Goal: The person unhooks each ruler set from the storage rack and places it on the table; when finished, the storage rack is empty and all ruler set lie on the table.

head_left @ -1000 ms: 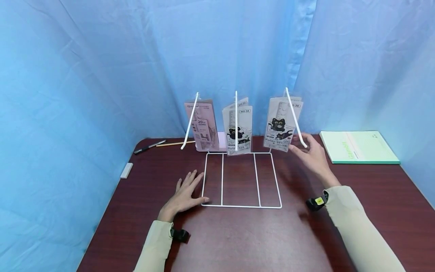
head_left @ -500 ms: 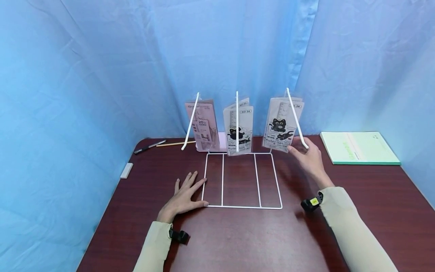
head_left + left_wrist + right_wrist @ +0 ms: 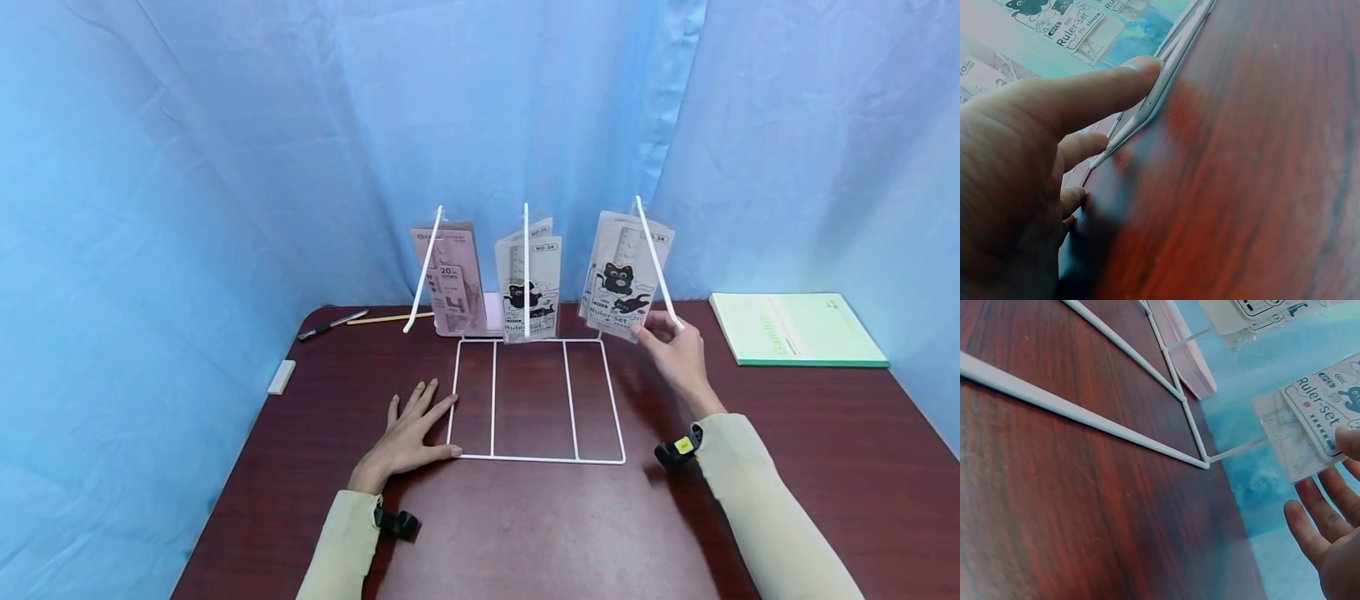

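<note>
A white wire display rack (image 3: 576,417) stands on the table, with packs hanging from its three hooks. My right hand (image 3: 678,354) pinches the lower right corner of the front ruler set (image 3: 618,279) on the right hook, thumb in front and fingers behind. In the right wrist view, the thumb lies on the ruler set (image 3: 1319,419). Fingers spread, my left hand (image 3: 405,437) rests at the front left corner of the rack's base. In the left wrist view, its thumb and forefinger touch the wire (image 3: 1147,112). Another ruler set (image 3: 531,287) hangs on the middle hook, and a pink ruler pack (image 3: 452,279) on the left one.
A pale green notebook (image 3: 798,329) lies at the back right. Behind the rack is a pink flat thing (image 3: 491,312), partly hidden. A black pen (image 3: 332,325), a wooden pencil (image 3: 390,318) and a white eraser (image 3: 281,377) lie on the left. A blue curtain (image 3: 480,108) surrounds the table.
The right hand has shifted slightly left and down at the ruler set's corner. That front pack now tilts a little, apart from the one behind. The left hand stays by the rack's corner.
</note>
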Demonstrator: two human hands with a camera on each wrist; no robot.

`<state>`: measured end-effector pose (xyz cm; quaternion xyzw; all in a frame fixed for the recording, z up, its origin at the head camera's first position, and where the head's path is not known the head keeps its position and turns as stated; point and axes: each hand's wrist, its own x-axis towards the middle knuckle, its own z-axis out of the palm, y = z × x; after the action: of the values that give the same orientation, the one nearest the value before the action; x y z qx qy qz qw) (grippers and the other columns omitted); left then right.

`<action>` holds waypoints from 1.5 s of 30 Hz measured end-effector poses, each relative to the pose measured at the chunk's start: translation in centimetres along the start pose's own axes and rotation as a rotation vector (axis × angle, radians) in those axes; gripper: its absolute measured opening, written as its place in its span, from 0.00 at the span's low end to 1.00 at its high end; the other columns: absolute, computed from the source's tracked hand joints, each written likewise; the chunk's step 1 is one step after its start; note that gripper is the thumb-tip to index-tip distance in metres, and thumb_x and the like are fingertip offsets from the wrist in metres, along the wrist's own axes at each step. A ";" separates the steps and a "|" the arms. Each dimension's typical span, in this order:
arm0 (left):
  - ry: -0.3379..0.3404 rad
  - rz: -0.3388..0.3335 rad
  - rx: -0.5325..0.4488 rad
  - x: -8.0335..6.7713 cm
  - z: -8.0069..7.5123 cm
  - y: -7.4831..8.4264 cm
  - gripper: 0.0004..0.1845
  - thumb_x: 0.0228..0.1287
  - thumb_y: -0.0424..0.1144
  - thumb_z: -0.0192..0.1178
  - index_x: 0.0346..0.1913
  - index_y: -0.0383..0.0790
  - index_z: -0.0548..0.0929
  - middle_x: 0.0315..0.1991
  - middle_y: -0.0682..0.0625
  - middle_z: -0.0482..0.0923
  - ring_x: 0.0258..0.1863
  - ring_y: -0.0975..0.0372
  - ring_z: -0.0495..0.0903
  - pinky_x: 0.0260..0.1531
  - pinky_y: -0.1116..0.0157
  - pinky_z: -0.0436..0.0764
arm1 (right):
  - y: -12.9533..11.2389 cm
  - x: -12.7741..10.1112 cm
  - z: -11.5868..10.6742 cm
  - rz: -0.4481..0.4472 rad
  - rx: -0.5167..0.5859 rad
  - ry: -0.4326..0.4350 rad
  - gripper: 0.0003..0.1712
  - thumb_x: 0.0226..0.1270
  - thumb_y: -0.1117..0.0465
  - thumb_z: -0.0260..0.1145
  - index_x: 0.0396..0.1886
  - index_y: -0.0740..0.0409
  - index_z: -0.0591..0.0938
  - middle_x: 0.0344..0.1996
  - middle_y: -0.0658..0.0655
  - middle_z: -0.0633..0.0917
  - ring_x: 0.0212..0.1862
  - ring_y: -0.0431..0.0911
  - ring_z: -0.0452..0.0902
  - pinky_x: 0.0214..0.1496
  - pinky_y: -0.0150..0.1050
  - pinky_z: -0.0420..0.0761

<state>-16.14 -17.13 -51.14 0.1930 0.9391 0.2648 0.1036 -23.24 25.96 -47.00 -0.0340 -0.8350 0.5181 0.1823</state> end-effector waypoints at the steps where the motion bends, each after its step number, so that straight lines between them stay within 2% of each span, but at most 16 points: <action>1: 0.000 -0.001 -0.005 0.0 0.0 0.0 0.47 0.58 0.62 0.67 0.78 0.54 0.62 0.83 0.43 0.42 0.83 0.46 0.38 0.74 0.32 0.31 | 0.1 -0.1 0.1 0.015 -0.005 0.004 0.21 0.67 0.55 0.70 0.50 0.68 0.84 0.41 0.61 0.88 0.34 0.19 0.77 0.38 0.16 0.77; 5: -0.002 -0.002 -0.015 -0.1 0.0 0.1 0.47 0.58 0.62 0.67 0.78 0.54 0.61 0.83 0.43 0.42 0.83 0.46 0.37 0.74 0.32 0.31 | 0.2 -0.3 0.2 0.049 -0.007 0.017 0.21 0.67 0.54 0.70 0.48 0.67 0.85 0.40 0.59 0.88 0.33 0.17 0.76 0.37 0.16 0.76; 8: -0.001 0.002 -0.011 -0.1 0.0 0.1 0.47 0.58 0.62 0.67 0.78 0.54 0.61 0.83 0.43 0.42 0.83 0.46 0.37 0.74 0.33 0.31 | 0.2 -0.3 0.3 0.050 0.013 0.030 0.20 0.66 0.54 0.71 0.47 0.67 0.86 0.35 0.49 0.88 0.32 0.17 0.77 0.37 0.15 0.77; 12: 0.004 0.009 -0.009 -0.1 0.0 0.0 0.47 0.58 0.62 0.67 0.78 0.55 0.61 0.83 0.43 0.42 0.83 0.46 0.38 0.74 0.33 0.31 | 0.3 -0.4 0.4 0.044 0.066 0.040 0.20 0.65 0.56 0.72 0.46 0.69 0.86 0.26 0.28 0.81 0.31 0.18 0.78 0.36 0.16 0.77; 14: 0.007 0.014 -0.010 -0.1 0.0 0.0 0.47 0.58 0.62 0.67 0.78 0.54 0.61 0.83 0.43 0.43 0.83 0.45 0.38 0.74 0.32 0.31 | 0.4 -0.4 0.5 0.037 0.095 0.040 0.19 0.64 0.57 0.73 0.45 0.71 0.85 0.25 0.25 0.80 0.31 0.19 0.79 0.36 0.16 0.78; 18: 0.008 0.015 -0.006 -0.1 0.0 0.0 0.46 0.58 0.62 0.67 0.78 0.54 0.62 0.83 0.43 0.43 0.83 0.45 0.38 0.74 0.32 0.31 | 0.4 -0.5 0.7 0.022 0.128 0.044 0.18 0.65 0.59 0.72 0.45 0.72 0.85 0.26 0.26 0.82 0.31 0.19 0.80 0.36 0.17 0.78; 24: 0.007 0.011 -0.017 -0.1 -0.1 0.1 0.46 0.58 0.61 0.67 0.78 0.54 0.61 0.83 0.42 0.43 0.83 0.45 0.38 0.74 0.32 0.31 | 0.3 -0.5 1.1 0.015 0.134 0.051 0.18 0.66 0.59 0.71 0.46 0.71 0.85 0.32 0.38 0.90 0.33 0.19 0.80 0.37 0.17 0.79; 31: 0.008 0.010 0.000 -0.1 0.0 0.0 0.47 0.59 0.62 0.67 0.78 0.53 0.61 0.83 0.43 0.43 0.83 0.45 0.38 0.74 0.32 0.31 | -0.5 -0.2 1.5 0.029 0.169 0.038 0.18 0.66 0.61 0.70 0.49 0.72 0.83 0.28 0.25 0.81 0.35 0.18 0.80 0.39 0.16 0.79; 40: 0.011 0.008 0.002 -0.1 0.0 0.0 0.47 0.58 0.62 0.67 0.78 0.54 0.62 0.83 0.43 0.43 0.83 0.45 0.38 0.74 0.32 0.31 | -2.3 0.1 1.6 0.077 0.244 0.016 0.18 0.67 0.67 0.67 0.52 0.76 0.80 0.27 0.26 0.81 0.35 0.20 0.80 0.41 0.15 0.78; 45: 0.008 0.007 0.002 -0.1 0.0 0.0 0.47 0.58 0.62 0.67 0.78 0.54 0.61 0.83 0.43 0.43 0.83 0.45 0.38 0.74 0.32 0.31 | -2.2 0.0 1.8 0.082 0.216 0.008 0.19 0.68 0.62 0.68 0.51 0.73 0.81 0.27 0.24 0.81 0.35 0.19 0.79 0.41 0.15 0.78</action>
<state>-16.06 -17.13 -51.12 0.1950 0.9391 0.2651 0.0986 -23.57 23.40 -45.79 -0.0503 -0.7715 0.6119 0.1672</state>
